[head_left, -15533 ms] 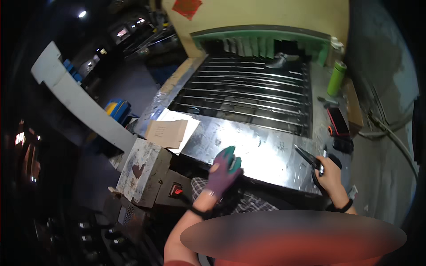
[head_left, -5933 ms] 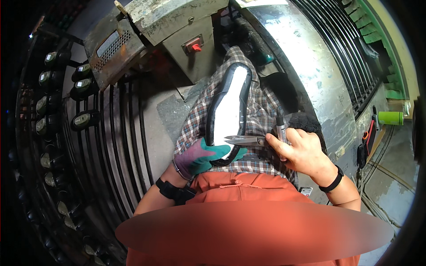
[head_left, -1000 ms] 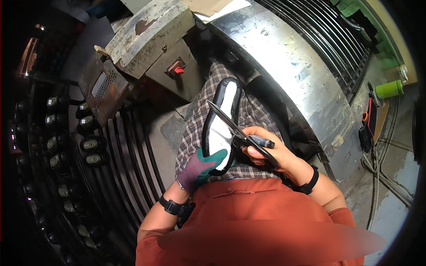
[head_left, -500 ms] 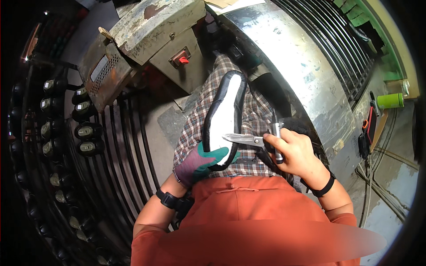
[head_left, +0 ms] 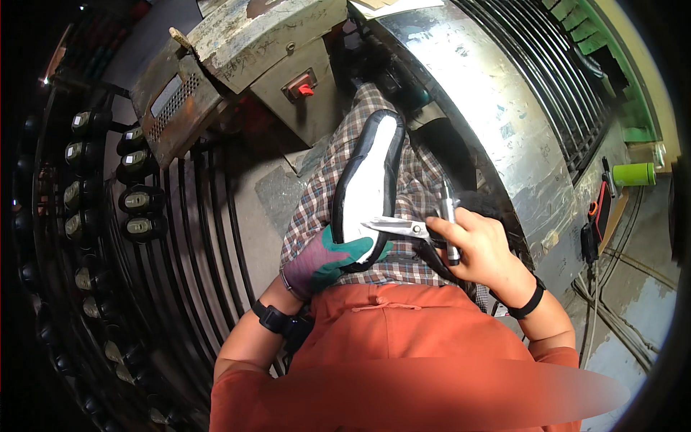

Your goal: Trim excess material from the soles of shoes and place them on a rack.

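Note:
A black shoe upper (head_left: 368, 176) lies sole-up along my lap, its toe and heel pointing away from and toward me, with a white bottom surface framed by a black edge. My left hand (head_left: 324, 262), in a purple and green glove, grips its near end, thumb across the white bottom. Bare, my right hand (head_left: 476, 246) holds scissors (head_left: 397, 227) whose blades lie over the white bottom near the left thumb. A dark marker pen (head_left: 451, 229) is also held in the right hand, upright beside the scissor handles. Part of the handles is hidden by my fingers.
A worn metal machine with a red switch (head_left: 306, 91) stands ahead on the left. Racks of black shoes (head_left: 142, 201) fill the left side. To the right is a shiny metal bench (head_left: 497, 93) with dark bars, and a green cylinder (head_left: 633, 174) beyond it. Cables (head_left: 612, 317) trail over the floor.
The surroundings have shifted slightly in the view. Both hands keep their holds, and the scissors stay at nearly the same place over the white bottom.

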Tool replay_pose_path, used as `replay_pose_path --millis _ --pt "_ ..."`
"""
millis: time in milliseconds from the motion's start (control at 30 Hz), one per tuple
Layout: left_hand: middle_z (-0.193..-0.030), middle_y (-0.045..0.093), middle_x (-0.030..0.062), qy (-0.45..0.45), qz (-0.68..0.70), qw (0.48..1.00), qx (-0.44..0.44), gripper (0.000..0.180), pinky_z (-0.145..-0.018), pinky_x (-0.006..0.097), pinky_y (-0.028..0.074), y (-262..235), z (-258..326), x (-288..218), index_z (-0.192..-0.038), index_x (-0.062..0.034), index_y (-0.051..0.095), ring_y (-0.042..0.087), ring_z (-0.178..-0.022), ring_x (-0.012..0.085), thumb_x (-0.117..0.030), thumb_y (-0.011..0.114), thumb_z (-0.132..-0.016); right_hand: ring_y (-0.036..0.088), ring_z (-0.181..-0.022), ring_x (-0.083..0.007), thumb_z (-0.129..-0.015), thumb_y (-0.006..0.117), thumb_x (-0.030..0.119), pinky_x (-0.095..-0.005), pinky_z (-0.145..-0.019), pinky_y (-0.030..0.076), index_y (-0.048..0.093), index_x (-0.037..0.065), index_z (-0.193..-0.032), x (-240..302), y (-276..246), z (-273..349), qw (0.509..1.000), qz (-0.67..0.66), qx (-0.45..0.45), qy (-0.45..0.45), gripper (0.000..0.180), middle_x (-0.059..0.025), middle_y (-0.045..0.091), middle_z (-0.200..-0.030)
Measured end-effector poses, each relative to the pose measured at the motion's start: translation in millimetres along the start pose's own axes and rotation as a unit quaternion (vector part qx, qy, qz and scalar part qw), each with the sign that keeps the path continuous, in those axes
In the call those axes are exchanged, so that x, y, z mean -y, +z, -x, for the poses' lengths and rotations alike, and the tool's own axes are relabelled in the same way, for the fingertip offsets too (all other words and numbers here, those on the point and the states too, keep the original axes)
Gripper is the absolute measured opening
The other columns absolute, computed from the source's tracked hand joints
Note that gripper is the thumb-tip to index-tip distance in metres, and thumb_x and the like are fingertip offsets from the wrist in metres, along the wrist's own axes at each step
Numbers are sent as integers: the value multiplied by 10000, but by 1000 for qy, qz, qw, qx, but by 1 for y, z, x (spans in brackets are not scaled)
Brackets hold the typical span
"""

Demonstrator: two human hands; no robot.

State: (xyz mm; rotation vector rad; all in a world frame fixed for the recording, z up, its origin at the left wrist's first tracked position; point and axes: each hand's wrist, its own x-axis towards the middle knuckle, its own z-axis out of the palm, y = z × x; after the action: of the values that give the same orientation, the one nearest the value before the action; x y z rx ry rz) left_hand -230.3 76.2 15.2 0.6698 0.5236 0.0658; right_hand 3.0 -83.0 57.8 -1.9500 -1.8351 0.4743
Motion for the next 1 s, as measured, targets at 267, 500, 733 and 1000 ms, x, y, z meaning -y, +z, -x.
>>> replay_pose_path --millis 267,500,733,1000 --pt "-1238 608 90 30 -2 999 27 512 -947 304 498 -3 1 4 -1344 14 502 609 -1082 162 -145 691 -896 568 -624 -219 -704 775 173 -347 -468 454 641 173 -1165 2 -1 5 991 113 7 -74 481 -46 477 -739" --pt "-1291 582 108 -17 -36 999 -7 718 -1007 354 474 0 6 -1 -1398 -2 443 591 -1152 217 -204 785 -800 653 -935 -154 -855 591 -56 -262 -833 529 588 42 -1233 11 34 -15 908 -396 2 134 390 -81 624 -1115" --pt "-1305 575 129 8 42 999 9 792 -1035 383 460 -9 1 12 -1427 -5 399 581 -1194 266 -217 792 -773 451 -602 -24 -887 710 124 -184 -495 312 495 67 -1322 3 19 1 621 -749 50 228 489 0 578 -825" --pt "-1278 578 74 -16 14 1000 -19 801 -986 320 475 -13 2 11 -1414 -29 422 582 -1145 186 -211 829 -749 393 -559 -19 -891 706 129 -193 -472 275 509 68 -1296 14 31 -20 618 -757 26 212 455 15 556 -819"
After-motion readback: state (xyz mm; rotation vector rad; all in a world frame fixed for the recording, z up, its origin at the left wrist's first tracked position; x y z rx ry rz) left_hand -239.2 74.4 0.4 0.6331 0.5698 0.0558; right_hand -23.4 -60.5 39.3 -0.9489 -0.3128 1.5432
